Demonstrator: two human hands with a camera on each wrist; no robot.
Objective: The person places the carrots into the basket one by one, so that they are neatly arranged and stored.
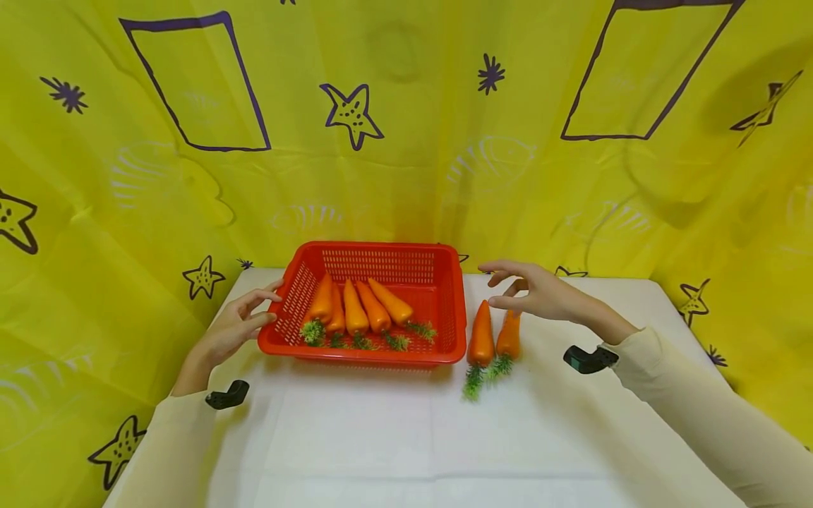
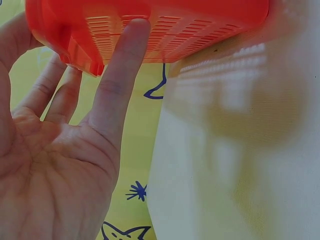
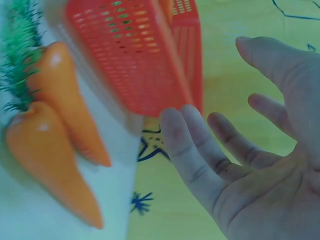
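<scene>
My left hand [image 1: 235, 328] is at the left rim of a red plastic basket [image 1: 381, 358], with fingers extended and fingertips right at its edge. From the left wrist view, the thumb [image 2: 120, 80] lies against the slotted outer wall. Several orange carrots with green leafy tops lie inside, including one carrot [image 1: 390, 302] at the right of the group. My right hand [image 1: 540, 291] hovers past the basket's right side, fingers spread and loosely bent, holding nothing. Just below it, a carrot [image 1: 483, 335] and a second carrot [image 1: 509, 335] lie side by side on the table, tips pointing away.
A white table [image 1: 356, 437] carries everything. Behind it and at both sides hangs a yellow curtain [image 1: 406, 190] printed with stars and fish. Dark wrist devices [image 1: 587, 360] sit at both sleeves.
</scene>
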